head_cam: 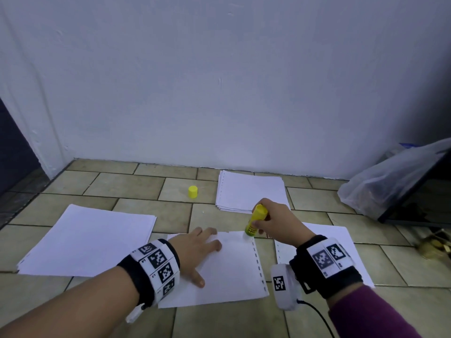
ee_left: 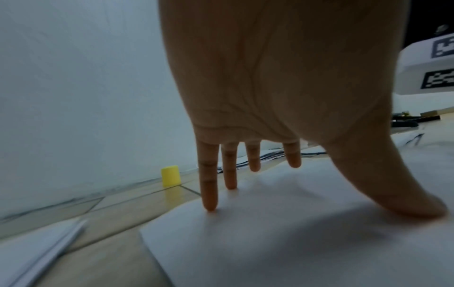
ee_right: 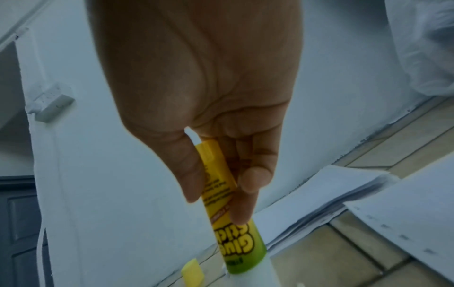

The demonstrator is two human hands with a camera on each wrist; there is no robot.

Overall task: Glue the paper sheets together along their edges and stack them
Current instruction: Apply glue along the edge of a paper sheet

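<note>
around: yellow cap [head_cam: 192, 192] upright on tiled floor [head_cam: 127, 186], paper stacks [head_cam: 251, 191] beyond; glue stick [head_cam: 255, 220] near-upright, tip down on sheet [head_cam: 231, 269] far edge | right hand [head_cam: 275, 222] grasps it; left hand [head_cam: 195, 250] flat, fingers spread, pressing sheet

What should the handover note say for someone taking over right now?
Left hand: flat, fingers spread, pressing down the centre sheet on the tiled floor.
Right hand: holds the uncapped glue stick, tip on the sheet's far edge near its right corner.
Yellow cap stands on the floor behind, apart from the papers.
Other paper: left stack, far stack, and sheets at right beside the centre one.
Done: glue stick opened, gluing of the far edge under way.
Left: finish this edge, join a sheet to it, repeat, stack, recap the glue.
</note>
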